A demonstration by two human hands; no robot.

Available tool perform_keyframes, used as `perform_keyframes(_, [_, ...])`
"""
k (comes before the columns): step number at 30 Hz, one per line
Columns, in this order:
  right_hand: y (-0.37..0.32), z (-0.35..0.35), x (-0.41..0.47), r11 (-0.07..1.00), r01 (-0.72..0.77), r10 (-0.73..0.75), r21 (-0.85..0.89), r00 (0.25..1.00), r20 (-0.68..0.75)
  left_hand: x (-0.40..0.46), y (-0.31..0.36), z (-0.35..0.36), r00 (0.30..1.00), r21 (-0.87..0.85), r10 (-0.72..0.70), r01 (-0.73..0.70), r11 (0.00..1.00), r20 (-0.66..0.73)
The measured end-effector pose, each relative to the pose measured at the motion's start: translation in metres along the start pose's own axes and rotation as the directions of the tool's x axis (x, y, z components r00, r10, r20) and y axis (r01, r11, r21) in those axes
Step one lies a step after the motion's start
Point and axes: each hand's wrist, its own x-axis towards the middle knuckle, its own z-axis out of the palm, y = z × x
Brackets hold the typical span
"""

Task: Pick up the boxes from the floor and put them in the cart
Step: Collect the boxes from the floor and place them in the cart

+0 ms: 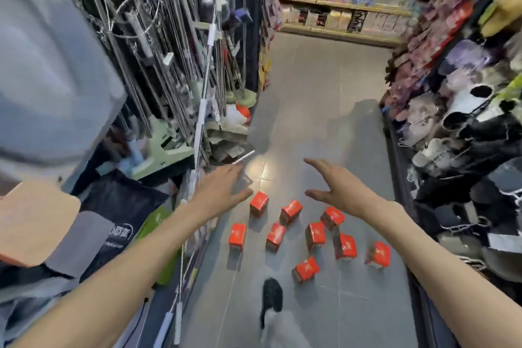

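Note:
Several small red boxes lie scattered on the grey tiled floor of a shop aisle, in the lower middle of the head view. My left hand reaches forward above the leftmost far box, fingers spread, holding nothing. My right hand stretches out above the right-hand boxes, palm down and fingers apart, also empty. Both hands hover over the boxes and touch none. No cart shows in the frame.
Left of the aisle stand racks of mops and metal poles. On the right are shelves of plush toys. A shelf of packaged goods closes the far end. My dark shoe stands on the floor near the closest box.

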Motion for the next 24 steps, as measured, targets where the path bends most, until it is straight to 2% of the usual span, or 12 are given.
perform_keyframes(6, [0.08,0.076,0.118,0.995,0.062,-0.072,0.082,0.989,0.126,0.095,-0.062,0.089,0.983,-0.037,-0.173,0.175,0.984,0.064])
perform_keyframes(12, [0.152,0.192,0.21,0.99,0.079,-0.108,0.119,0.958,0.264,0.148,-0.137,0.224,0.93,-0.124,-0.331,0.352,0.928,0.161])
perform_keyframes(16, [0.203,0.307,0.257,0.984,0.107,-0.147,0.144,0.941,0.303,0.174,-0.193,0.354,0.84,-0.152,-0.484,0.526,0.837,0.245])
perform_keyframes(19, [0.241,0.411,0.281,0.972,0.155,-0.203,0.178,0.933,0.296,0.189,-0.244,0.47,0.793,-0.149,-0.551,0.597,0.788,0.26])
perform_keyframes(24, [0.294,0.572,0.293,0.955,0.215,-0.267,0.203,0.921,0.284,0.197,-0.312,0.642,0.699,-0.003,-0.676,0.696,0.718,0.231])
